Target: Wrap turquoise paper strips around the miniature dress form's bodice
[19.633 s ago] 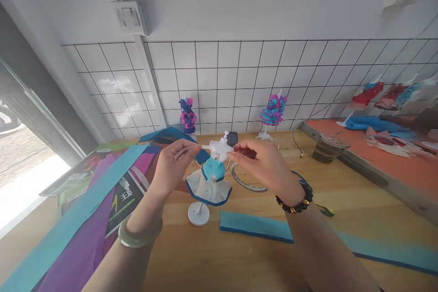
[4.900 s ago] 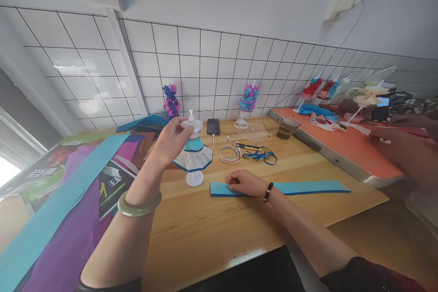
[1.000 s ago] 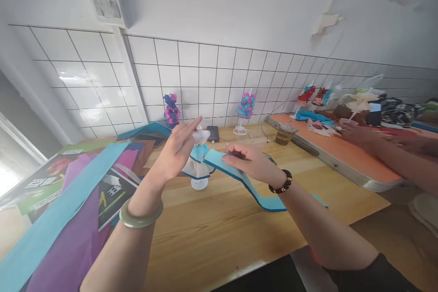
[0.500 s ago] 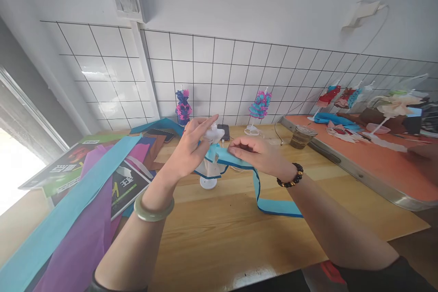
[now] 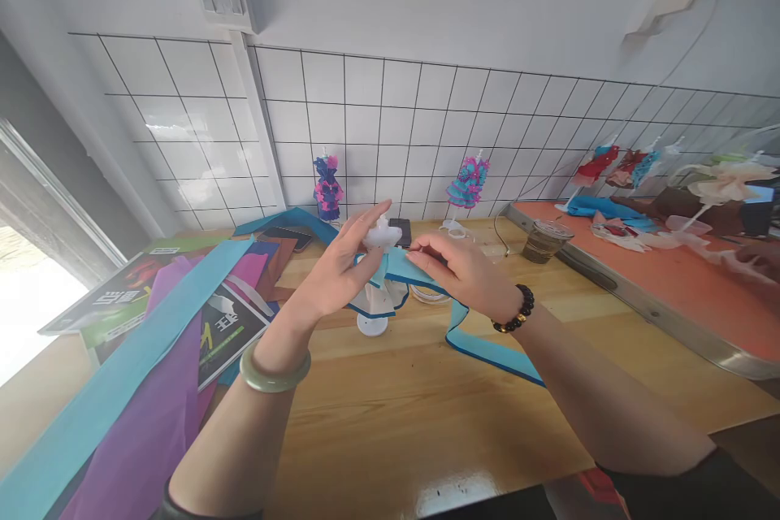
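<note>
A small white mannequin (image 5: 383, 234) on a round white base (image 5: 372, 325) stands at the middle of the table, wearing a pale skirt (image 5: 381, 299) edged in dark blue. My left hand (image 5: 341, 268) is around its left side, fingers behind the torso and thumb pressing light blue material at the waist. Between thumb and fingertips, my right hand (image 5: 457, 266) pinches a light blue strip (image 5: 407, 266) with a dark blue edge. From the waist the strip runs under that hand, drops to the table and trails right beneath my forearm.
Paper sheets and magazines (image 5: 237, 329) cover the left side. Two dressed mini mannequins, one purple-blue (image 5: 327, 188) and one pink-blue (image 5: 468, 185), stand by the tiled wall. A cup (image 5: 547, 241) stands beside an orange-topped table (image 5: 658, 284) at right, where another person's hand (image 5: 764, 256) shows.
My left fingers have straightened and drawn together behind the mannequin. My right hand has shifted slightly, still pinching the strip, and the skirt shows more fully. The trailing strip now slants across the table.
</note>
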`<state>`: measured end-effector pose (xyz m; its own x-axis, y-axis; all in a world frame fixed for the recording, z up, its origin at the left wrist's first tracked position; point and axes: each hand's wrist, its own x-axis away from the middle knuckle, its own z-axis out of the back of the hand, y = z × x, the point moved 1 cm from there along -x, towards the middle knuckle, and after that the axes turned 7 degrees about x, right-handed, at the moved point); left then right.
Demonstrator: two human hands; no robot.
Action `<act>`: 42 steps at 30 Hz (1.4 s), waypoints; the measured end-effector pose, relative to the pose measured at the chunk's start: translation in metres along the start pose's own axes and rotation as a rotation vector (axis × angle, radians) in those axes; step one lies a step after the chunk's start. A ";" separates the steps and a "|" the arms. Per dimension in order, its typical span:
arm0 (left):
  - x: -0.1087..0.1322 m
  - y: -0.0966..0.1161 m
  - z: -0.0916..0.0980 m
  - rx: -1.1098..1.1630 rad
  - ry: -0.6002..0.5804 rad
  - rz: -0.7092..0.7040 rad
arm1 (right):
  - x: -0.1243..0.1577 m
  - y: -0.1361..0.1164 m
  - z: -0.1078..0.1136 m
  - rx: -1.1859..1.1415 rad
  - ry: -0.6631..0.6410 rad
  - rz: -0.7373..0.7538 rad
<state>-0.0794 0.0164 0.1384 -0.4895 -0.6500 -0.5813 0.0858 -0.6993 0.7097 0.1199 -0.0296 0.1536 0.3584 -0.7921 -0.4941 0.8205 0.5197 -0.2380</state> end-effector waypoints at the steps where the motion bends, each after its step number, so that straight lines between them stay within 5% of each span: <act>1: 0.000 0.000 0.000 0.004 0.001 -0.004 | 0.000 0.001 0.000 0.020 0.000 0.015; 13: 0.001 0.003 -0.002 -0.011 0.009 -0.049 | -0.010 -0.002 0.002 0.292 0.035 0.147; 42: -0.002 -0.006 -0.004 0.032 0.045 -0.156 | -0.015 -0.003 0.006 0.333 0.021 0.111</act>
<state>-0.0758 0.0202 0.1336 -0.4554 -0.5471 -0.7024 -0.0165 -0.7836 0.6210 0.1147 -0.0210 0.1670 0.4472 -0.7281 -0.5194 0.8785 0.4666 0.1024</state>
